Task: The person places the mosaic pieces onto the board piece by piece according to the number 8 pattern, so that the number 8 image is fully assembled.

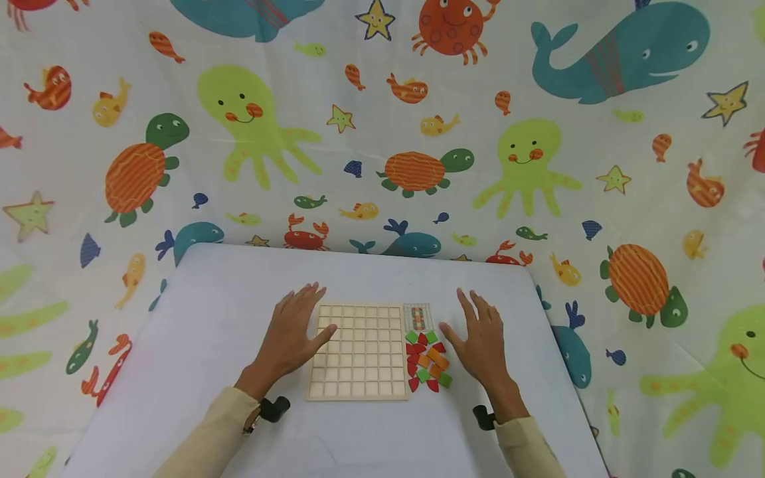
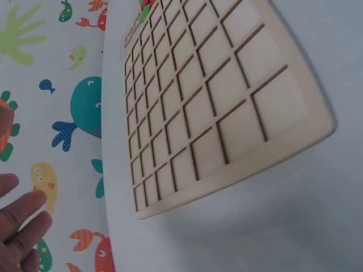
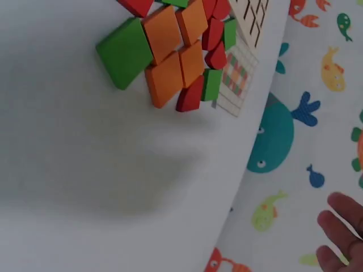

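Observation:
A pale wooden grid board with square recesses lies flat on the table, its cells bare. My left hand hovers at the board's left edge, fingers spread and holding nothing. To the right of the board sits a cluster of small blocks: red rounded-edge ones, orange squares and green squares. Behind them is a small pattern card printed with a grid and a coloured figure. Beside the blocks, on their right, my right hand is held with straight fingers and nothing in it.
The table has a white cover. A cloth printed with sea animals hangs behind it and shows on both sides. Each wrist wears a small black camera, the left one near the board's front left corner.

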Motion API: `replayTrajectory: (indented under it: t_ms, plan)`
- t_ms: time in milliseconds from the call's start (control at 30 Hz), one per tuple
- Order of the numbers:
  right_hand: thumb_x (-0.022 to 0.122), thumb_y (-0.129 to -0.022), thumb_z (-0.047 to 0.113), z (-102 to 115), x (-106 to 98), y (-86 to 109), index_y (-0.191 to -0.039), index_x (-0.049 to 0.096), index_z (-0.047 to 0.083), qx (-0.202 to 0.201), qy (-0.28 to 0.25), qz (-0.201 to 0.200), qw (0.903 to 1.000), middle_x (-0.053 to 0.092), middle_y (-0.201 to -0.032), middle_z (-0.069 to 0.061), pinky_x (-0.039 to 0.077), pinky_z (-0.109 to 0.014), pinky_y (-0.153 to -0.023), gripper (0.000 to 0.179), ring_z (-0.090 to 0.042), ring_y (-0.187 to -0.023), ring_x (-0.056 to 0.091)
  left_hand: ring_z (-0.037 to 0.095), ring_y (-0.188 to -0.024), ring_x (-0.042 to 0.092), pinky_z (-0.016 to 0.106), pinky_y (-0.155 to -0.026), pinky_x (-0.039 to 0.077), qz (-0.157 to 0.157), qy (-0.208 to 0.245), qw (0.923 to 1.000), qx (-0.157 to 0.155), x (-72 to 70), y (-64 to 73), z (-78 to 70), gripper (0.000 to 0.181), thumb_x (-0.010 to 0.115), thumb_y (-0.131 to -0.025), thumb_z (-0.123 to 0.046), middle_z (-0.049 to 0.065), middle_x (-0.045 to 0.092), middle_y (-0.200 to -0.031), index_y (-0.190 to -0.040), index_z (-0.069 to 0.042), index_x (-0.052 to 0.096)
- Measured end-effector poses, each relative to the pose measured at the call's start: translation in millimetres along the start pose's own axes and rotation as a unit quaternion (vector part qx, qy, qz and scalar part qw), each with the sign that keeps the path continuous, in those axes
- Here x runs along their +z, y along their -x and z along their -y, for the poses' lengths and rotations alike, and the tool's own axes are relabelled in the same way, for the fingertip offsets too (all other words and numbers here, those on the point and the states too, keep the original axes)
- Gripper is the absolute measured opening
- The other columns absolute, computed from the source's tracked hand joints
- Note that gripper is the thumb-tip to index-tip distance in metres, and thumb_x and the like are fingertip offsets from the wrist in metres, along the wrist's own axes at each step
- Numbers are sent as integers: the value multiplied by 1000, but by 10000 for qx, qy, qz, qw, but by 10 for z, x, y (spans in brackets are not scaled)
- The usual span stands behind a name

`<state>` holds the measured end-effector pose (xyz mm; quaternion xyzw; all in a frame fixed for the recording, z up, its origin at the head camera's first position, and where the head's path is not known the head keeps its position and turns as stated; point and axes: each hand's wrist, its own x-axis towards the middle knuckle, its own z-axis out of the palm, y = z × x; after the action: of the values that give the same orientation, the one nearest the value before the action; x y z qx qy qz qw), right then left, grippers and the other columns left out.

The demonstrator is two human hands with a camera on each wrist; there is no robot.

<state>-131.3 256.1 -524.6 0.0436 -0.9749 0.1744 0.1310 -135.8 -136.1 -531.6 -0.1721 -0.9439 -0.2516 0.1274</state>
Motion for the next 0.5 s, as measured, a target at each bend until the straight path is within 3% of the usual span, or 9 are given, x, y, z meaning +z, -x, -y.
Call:
replayTrajectory:
  t_ms: [133, 233, 333, 500]
  plan:
    - [82, -94, 37, -19, 116, 13, -160, 49, 23, 331, -778, 55, 9964, 65, -145, -17, 49, -64, -107, 75, -38, -127, 60, 38, -137, 61, 66, -114, 42, -161, 909, 9952, -329, 107, 126, 65, 65, 82, -93, -29, 15, 66, -148, -150, -8, 59]
    - [81, -95, 31, -42, 206, 39, -154, 56, 23, 611, -1130, 287, 9913, 72, -130, -15, 55, -57, -100, 64, -34, -116, 64, 40, -133, 62, 67, -109, 45, -166, 1303, 9891, -671, 221, 246, 130, 62, 85, -90, -21, 14, 68, -145, -147, -9, 62]
    - [81, -96, 26, -72, 291, 74, -145, 63, 20, 835, -1354, 484, 9861, 73, -118, -12, 56, -51, -94, 53, -31, -107, 66, 43, -136, 58, 70, -110, 43, -65, 1469, 9847, -932, 330, 361, 195, 65, 86, -88, -16, 17, 66, -146, -147, -9, 62]
    - [81, -96, 24, -135, 434, 125, -135, 71, 19, 1226, -1428, 747, 9793, 72, -105, -7, 55, -41, -86, 40, -25, -97, 65, 48, -142, 50, 73, -110, 39, 208, 1452, 9829, -1115, 468, 511, 281, 74, 88, -83, -13, 20, 61, -151, -151, -10, 58]
